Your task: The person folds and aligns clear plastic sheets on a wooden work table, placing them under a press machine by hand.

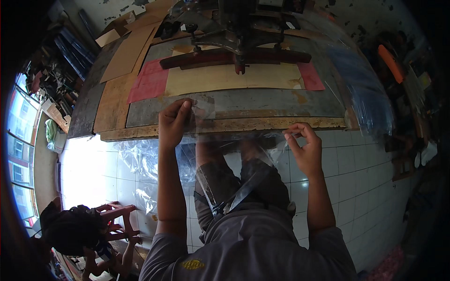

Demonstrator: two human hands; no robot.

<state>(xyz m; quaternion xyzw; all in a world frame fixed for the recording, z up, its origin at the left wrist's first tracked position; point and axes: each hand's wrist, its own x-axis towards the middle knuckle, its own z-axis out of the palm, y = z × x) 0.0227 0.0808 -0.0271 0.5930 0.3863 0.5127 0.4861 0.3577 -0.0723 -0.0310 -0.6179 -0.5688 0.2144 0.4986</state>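
A clear plastic sheet [220,138] is stretched between my two hands and sags in front of my lap; its outline is faint. At the front edge of the worktable [281,100], my left hand [172,122] pinches one end between thumb and fingers. Further right and a little lower, my right hand [305,147] pinches the other end with thumb and forefinger. Beyond my hands stands a dark machine with a long reddish bar [197,61]. Under that bar lies a pale yellow sheet [225,78] over a pink sheet [149,82], which shows at both ends.
Brown cardboard pieces [125,61] cover the table's left side. Stacked clear bluish plastic [370,93] hangs over its right end. Crumpled plastic [145,159] lies below on the left. Another person [75,232] sits at lower left beside a reddish stool [121,218].
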